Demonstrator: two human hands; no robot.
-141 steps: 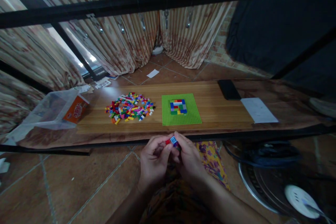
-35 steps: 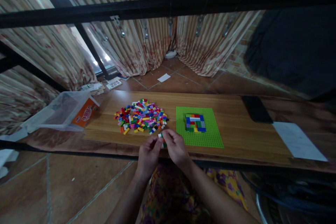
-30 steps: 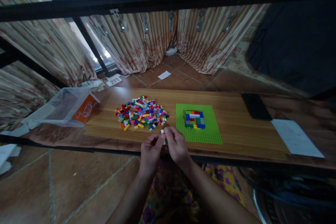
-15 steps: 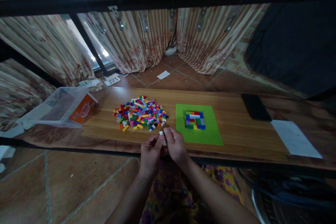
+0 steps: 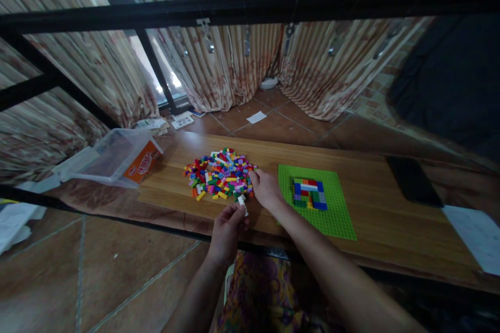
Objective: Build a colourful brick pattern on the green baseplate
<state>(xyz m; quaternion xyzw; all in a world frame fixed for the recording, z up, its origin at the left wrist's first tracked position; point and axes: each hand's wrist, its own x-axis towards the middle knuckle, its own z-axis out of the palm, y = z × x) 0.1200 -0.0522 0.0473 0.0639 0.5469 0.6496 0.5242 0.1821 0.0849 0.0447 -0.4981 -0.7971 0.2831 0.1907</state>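
My left hand (image 5: 227,226) is closed in a pinch on small white toy bricks (image 5: 241,202), held above the board's near edge. My right hand (image 5: 266,187) reaches to the right edge of a pile of mixed coloured toy bricks (image 5: 221,173). Its fingers are bunched together at the pile, and what is between the fingertips cannot be made out. Right of that hand lies a green baseplate (image 5: 338,208). On it stands a low built block of blue, red, white, green and yellow bricks (image 5: 319,196).
The wooden board (image 5: 375,213) carries the pile and the baseplate. At its left stands a clear plastic box (image 5: 113,156) with an orange label. A dark flat phone-like object (image 5: 414,181) and a white paper sheet (image 5: 474,237) lie at the right. A black rail (image 5: 250,8) crosses beyond.
My right hand has left the white bricks and moved forward to the pile's right edge. My left hand keeps hold of them. The view has shifted, so the scene sits further right.
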